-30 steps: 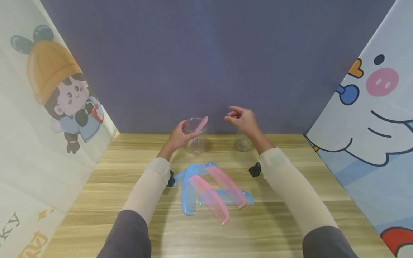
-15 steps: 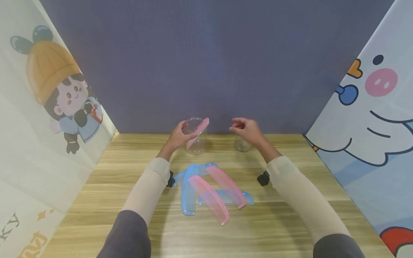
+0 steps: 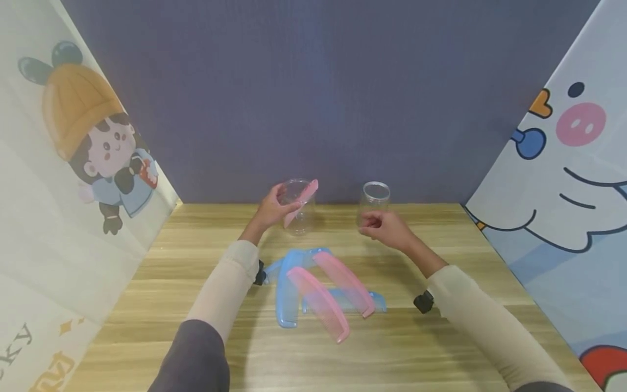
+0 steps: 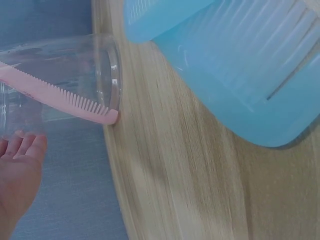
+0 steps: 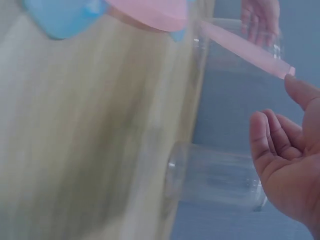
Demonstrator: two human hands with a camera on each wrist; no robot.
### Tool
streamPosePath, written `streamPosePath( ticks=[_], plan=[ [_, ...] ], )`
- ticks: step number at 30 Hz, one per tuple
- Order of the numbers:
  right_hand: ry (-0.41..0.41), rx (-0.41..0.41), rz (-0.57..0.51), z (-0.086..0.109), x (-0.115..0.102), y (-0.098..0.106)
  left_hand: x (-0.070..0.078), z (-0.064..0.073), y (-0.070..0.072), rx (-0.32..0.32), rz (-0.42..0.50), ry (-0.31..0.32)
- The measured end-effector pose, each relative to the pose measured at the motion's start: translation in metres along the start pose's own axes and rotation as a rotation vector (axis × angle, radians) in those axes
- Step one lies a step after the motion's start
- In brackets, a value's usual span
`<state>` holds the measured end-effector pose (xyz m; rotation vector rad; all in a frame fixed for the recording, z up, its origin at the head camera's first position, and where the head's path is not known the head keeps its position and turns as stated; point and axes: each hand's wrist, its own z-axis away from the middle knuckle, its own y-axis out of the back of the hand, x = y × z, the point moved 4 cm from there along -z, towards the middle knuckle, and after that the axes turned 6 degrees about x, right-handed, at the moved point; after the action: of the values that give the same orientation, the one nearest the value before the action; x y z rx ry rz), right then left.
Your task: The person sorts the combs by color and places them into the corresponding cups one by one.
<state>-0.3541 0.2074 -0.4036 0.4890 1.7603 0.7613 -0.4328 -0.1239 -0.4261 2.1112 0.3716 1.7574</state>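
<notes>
A pink comb [image 3: 305, 198] leans inside a clear plastic jar [image 3: 300, 224], its top end above the rim. My left hand [image 3: 272, 208] holds this jar near its top, thumb across the front and fingers on the far left side. In the left wrist view the comb [image 4: 60, 97] shows through the wall, slanting to the jar's bottom. My right hand [image 3: 389, 228] holds nothing; its fingers are loosely bent in front of a second clear jar [image 3: 376, 197]. Nearer me lie pink combs [image 3: 320, 305] overlapping blue combs [image 3: 288, 288] on the table.
The wood-grain table [image 3: 196, 305] ends at a dark grey back panel [image 3: 313, 98], close behind both jars. Printed panels with cartoon figures stand on the left [image 3: 59, 218] and right [image 3: 553, 185].
My right hand has come down and toward me, from above the second jar to in front of it, uncovering that jar's rim. The left hand stays on its jar; the comb inside has sunk and tilted.
</notes>
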Motion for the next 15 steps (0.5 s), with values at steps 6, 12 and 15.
streamPosePath(
  ticks=[6, 12, 15],
  plan=[
    [-0.003, -0.027, -0.013, 0.019, 0.012, -0.011, -0.003, 0.003, -0.001, -0.002, 0.003, 0.007],
    [-0.002, -0.056, 0.010, 0.035, 0.016, -0.023, -0.003, 0.003, -0.001, -0.007, 0.007, 0.010],
    [0.003, -0.064, 0.012, 0.043, 0.014, -0.030, -0.001, 0.001, -0.001, -0.008, 0.001, 0.001]
  ],
)
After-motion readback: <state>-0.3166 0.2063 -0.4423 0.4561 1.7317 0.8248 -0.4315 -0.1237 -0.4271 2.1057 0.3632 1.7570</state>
